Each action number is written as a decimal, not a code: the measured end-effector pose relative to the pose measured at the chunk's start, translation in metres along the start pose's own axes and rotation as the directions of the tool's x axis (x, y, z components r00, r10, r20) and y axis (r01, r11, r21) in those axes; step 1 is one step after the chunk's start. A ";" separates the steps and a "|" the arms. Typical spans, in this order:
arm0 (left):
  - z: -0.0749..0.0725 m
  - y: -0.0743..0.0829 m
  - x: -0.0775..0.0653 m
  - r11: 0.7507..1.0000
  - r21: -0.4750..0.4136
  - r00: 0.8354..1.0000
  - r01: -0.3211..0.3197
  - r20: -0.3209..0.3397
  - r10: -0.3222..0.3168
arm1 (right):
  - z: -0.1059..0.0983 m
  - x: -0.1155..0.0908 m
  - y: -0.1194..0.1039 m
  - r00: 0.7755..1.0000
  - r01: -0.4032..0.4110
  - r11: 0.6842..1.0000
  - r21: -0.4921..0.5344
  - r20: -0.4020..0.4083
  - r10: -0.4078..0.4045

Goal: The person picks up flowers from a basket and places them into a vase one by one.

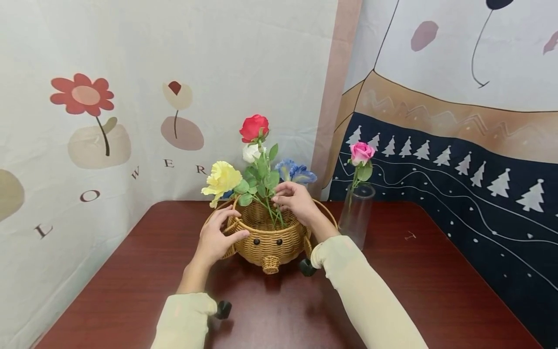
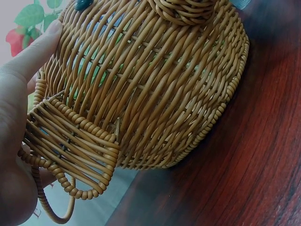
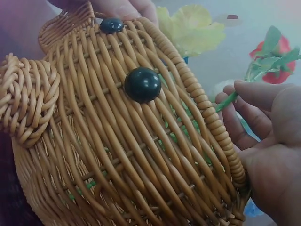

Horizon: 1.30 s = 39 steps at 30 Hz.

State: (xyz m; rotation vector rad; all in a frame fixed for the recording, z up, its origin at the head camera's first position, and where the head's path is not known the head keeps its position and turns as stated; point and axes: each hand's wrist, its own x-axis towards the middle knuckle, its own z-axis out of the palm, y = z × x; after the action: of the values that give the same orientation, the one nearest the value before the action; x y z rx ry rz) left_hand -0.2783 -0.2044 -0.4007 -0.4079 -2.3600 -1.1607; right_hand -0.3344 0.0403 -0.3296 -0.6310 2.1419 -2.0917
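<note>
Pale sleeves nearest, forearms reaching over a glossy dark-red table. Red rose stands above the pig-faced wicker basket, its stem slanting in over the rim. Right hand pinches that stem, thumb against fingers. Left hand grips the basket's side, thumb on the front weave, fingers over the rim.

Handling, by judgement: rose looks artificial, very light; stem probably stiff yet bendable, petals soft and easily crushed. Best hold: bare stem below the leaves. Basket likely light, springy, apt to slide; steady it by the rim rather than the ear.

Views: right wrist gives the pinch plainly; the head view has mostly the back of that hand. Left wrist shows the ear's coiled border and green through the weave. Only the head view takes in the whole pink rose in its clear vase.
</note>
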 end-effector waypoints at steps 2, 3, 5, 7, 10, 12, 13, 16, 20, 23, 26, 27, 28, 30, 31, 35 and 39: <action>0.000 0.000 0.000 1.000 -0.001 1.000 0.000 0.002 0.000 | -0.001 -0.001 -0.001 1.000 0.008 1.000 0.019 -0.021 -0.008; 0.001 0.000 0.000 1.000 -0.002 1.000 -0.001 0.002 0.001 | -0.001 -0.002 -0.001 0.999 0.013 1.000 0.024 -0.031 -0.013; 0.001 0.000 0.000 1.000 -0.007 1.000 -0.002 0.003 0.002 | -0.003 -0.003 -0.003 0.999 0.020 1.000 0.012 -0.048 -0.020; 0.000 0.000 0.000 1.000 -0.009 1.000 -0.001 0.003 0.001 | -0.005 -0.004 -0.003 0.998 0.027 1.000 -0.001 -0.059 -0.027; -0.001 0.000 0.000 1.000 -0.013 1.000 -0.001 0.002 0.001 | -0.008 -0.006 -0.004 0.996 0.025 0.999 -0.024 -0.082 -0.027; -0.001 0.000 0.000 1.000 -0.013 1.000 -0.003 0.001 0.003 | -0.011 -0.007 -0.005 0.995 0.024 0.999 -0.022 -0.099 -0.027; -0.001 0.000 0.000 1.000 -0.014 1.000 -0.004 0.000 0.004 | -0.012 -0.007 -0.006 0.993 0.025 0.999 -0.022 -0.111 -0.027; 0.000 -0.001 0.000 1.000 -0.016 1.000 -0.007 -0.001 0.007 | -0.018 -0.008 -0.008 0.988 0.048 0.999 -0.019 -0.148 -0.050; -0.001 -0.002 0.000 1.000 -0.015 1.000 -0.014 -0.002 0.014 | -0.025 -0.011 -0.010 0.974 0.089 0.996 -0.013 -0.207 -0.090; -0.002 -0.003 -0.001 1.000 -0.013 1.000 -0.010 -0.004 0.010 | -0.029 -0.016 -0.012 0.963 0.104 0.995 -0.004 -0.249 -0.101; -0.002 -0.004 -0.001 1.000 -0.013 1.000 -0.006 -0.004 0.006 | -0.033 -0.019 -0.014 0.948 0.119 0.993 0.006 -0.297 -0.111; -0.002 -0.004 -0.002 1.000 -0.014 1.000 -0.004 -0.004 0.004 | -0.034 -0.019 -0.014 0.942 0.128 0.992 0.012 -0.314 -0.118; -0.002 -0.004 -0.002 1.000 -0.014 1.000 -0.003 -0.003 0.003 | -0.035 -0.020 -0.014 0.935 0.137 0.990 0.019 -0.333 -0.123; -0.002 -0.004 -0.002 1.000 -0.015 1.000 -0.001 -0.002 0.001 | -0.038 -0.020 -0.015 0.920 0.161 0.986 0.028 -0.367 -0.140; -0.002 -0.003 -0.002 1.000 -0.016 1.000 0.001 -0.002 -0.001 | -0.039 -0.021 -0.015 0.913 0.174 0.984 0.037 -0.381 -0.147; -0.001 -0.003 -0.002 1.000 -0.015 1.000 0.006 -0.003 -0.006 | -0.044 -0.024 -0.020 0.882 0.232 0.972 0.044 -0.432 -0.191; 0.000 -0.004 0.000 1.000 -0.004 1.000 0.003 -0.001 -0.003 | -0.048 -0.029 -0.029 0.839 0.305 0.952 0.033 -0.481 -0.253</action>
State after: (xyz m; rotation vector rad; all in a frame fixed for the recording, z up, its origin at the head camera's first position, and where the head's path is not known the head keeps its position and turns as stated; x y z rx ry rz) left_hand -0.2797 -0.2071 -0.4033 -0.4051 -2.3586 -1.1674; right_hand -0.3176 0.0959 -0.3044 -0.4809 2.2507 -2.7470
